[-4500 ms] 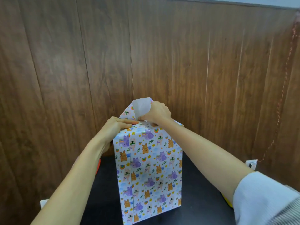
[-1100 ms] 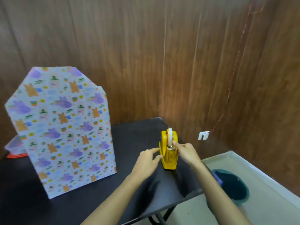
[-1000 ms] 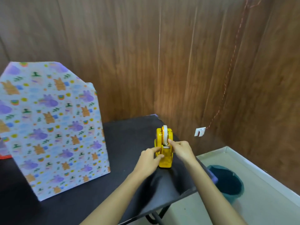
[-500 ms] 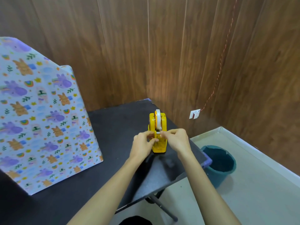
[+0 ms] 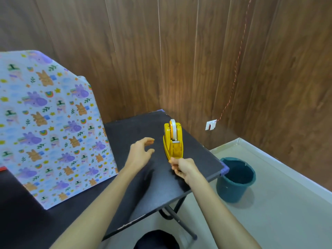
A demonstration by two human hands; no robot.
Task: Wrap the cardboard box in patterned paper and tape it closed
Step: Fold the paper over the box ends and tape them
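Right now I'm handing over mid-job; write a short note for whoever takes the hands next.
Left hand: open, hovering over the table beside the tape dispenser, touching nothing.
Right hand: fingers pinched at the dispenser's near end; whether a tape strip is between them does not show.
Wrapped box: upright at the table's left.
Done: sides covered in patterned paper.
Left: the paper at the top stands up unfolded; fold it down and tape it closed.

A black table (image 5: 136, 126) stood by a brown wood wall (image 5: 179, 51). A green bucket (image 5: 231, 193) sat on the pale floor (image 5: 287, 212) near it. A red wire (image 5: 236, 69) ran down to a white switch (image 5: 211, 124).
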